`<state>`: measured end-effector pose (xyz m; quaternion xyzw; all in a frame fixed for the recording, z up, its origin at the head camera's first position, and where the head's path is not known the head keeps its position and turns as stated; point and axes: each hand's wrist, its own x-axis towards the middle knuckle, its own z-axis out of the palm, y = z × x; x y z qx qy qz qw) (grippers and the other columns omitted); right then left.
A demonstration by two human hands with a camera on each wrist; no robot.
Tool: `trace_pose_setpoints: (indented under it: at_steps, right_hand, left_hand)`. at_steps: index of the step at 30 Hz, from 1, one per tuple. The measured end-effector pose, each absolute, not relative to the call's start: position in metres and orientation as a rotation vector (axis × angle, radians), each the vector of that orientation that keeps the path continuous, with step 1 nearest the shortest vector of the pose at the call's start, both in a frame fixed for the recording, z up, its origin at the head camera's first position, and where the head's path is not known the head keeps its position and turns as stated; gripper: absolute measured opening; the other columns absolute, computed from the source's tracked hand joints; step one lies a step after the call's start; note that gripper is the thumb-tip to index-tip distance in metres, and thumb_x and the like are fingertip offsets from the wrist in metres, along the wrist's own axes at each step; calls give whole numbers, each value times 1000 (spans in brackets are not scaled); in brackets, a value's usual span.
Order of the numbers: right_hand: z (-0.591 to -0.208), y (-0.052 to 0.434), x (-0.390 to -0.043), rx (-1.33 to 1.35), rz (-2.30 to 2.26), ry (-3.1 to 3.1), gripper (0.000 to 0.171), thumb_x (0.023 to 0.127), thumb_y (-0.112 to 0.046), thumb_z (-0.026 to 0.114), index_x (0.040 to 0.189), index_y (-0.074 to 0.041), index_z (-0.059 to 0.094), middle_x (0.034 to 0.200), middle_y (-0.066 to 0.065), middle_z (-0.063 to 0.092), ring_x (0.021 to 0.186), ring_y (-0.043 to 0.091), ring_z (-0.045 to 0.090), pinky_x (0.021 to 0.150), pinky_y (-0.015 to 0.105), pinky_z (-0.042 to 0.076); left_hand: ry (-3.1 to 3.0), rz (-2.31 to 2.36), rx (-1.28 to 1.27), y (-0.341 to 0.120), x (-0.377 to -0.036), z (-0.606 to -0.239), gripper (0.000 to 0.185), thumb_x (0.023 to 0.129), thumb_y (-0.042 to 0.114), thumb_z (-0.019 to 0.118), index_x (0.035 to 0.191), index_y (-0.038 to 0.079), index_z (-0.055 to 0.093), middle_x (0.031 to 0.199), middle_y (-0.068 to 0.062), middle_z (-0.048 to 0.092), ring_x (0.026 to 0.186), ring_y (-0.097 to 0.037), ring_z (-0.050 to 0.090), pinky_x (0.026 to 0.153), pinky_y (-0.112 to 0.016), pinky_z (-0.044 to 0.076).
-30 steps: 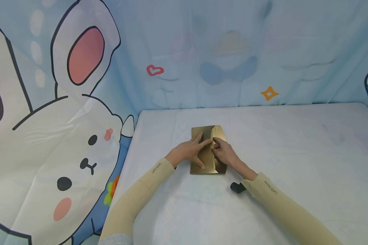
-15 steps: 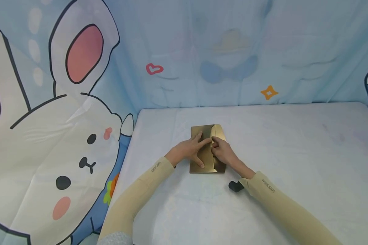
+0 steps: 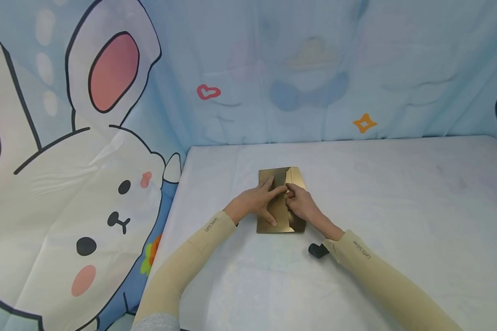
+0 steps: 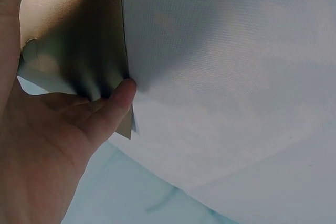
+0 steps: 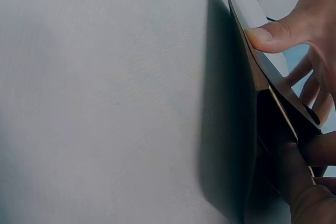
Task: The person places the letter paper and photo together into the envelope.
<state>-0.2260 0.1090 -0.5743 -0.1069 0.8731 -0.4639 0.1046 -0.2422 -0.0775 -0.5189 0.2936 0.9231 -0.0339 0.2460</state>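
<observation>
A shiny gold envelope [image 3: 279,212] lies on the white-covered table, its flap [image 3: 295,176] folded out to the right. My left hand [image 3: 253,201] rests on its left part with fingers spread. In the left wrist view, the left thumb [image 4: 123,92] reaches the edge of the gold sheet [image 4: 52,61]. My right hand [image 3: 304,206] pinches the envelope's opening edge near the fold. Seen from the right wrist, one finger of the right hand [image 5: 304,195] goes into the dark gap under the edge, with another finger above it. The gap's inside is dark.
The white table [image 3: 397,197] runs back to a light blue curtain [image 3: 248,119]. A curtain with a printed rabbit [image 3: 103,197] hangs at the left. A small black object [image 3: 318,250] sits at the right cuff.
Both hands stay in nearly the same place on the envelope. Only the head view shifts slightly.
</observation>
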Motion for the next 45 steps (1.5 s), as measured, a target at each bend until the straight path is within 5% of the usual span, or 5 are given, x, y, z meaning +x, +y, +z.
trace_pose_setpoints:
  at_steps: [12, 20, 27, 34, 45]
  right_hand:
    - [-567, 129, -218, -274, -1359, 2514, 54, 100, -12, 55, 147, 10, 40, 109, 20, 73, 89, 24, 74, 80, 36, 57]
    - [-575, 161, -208, -132, -1406, 2514, 55, 102, -20, 55, 150, 3, 40, 113, 20, 71, 91, 21, 74, 95, 48, 53]
    - [-577, 184, -196, -56, -1493, 2467, 55, 102, -14, 54, 152, 2, 36, 115, 25, 68, 88, 21, 74, 77, 30, 60]
    - [-574, 209, -188, -33, -1462, 2521, 56, 102, -14, 53, 152, 1, 34, 116, 26, 68, 90, 22, 74, 77, 26, 60]
    - [-568, 253, -180, 0, -1353, 2631, 61, 106, -26, 51, 156, 0, 27, 119, 26, 67, 93, 26, 74, 86, 39, 59]
  left_hand:
    - [2523, -158, 818, -73, -243, -518, 119, 71, 73, 74, 162, 39, 6, 169, -20, 0, 155, -38, 19, 101, -45, 52]
    - [2499, -198, 820, -64, -245, -516, 116, 71, 72, 75, 161, 40, 10, 168, -21, 3, 153, -38, 22, 94, -44, 55]
    - [2474, -299, 805, -61, -244, -511, 115, 71, 72, 75, 161, 42, 10, 168, -20, 5, 153, -36, 21, 93, -40, 55]
    - [2460, -342, 790, -64, -247, -511, 116, 72, 73, 74, 161, 43, 7, 168, -22, 3, 154, -38, 18, 89, -39, 56]
    - [2540, -326, 906, -81, -251, -503, 116, 75, 81, 64, 162, 38, 0, 170, -16, 9, 152, -38, 28, 74, -34, 53]
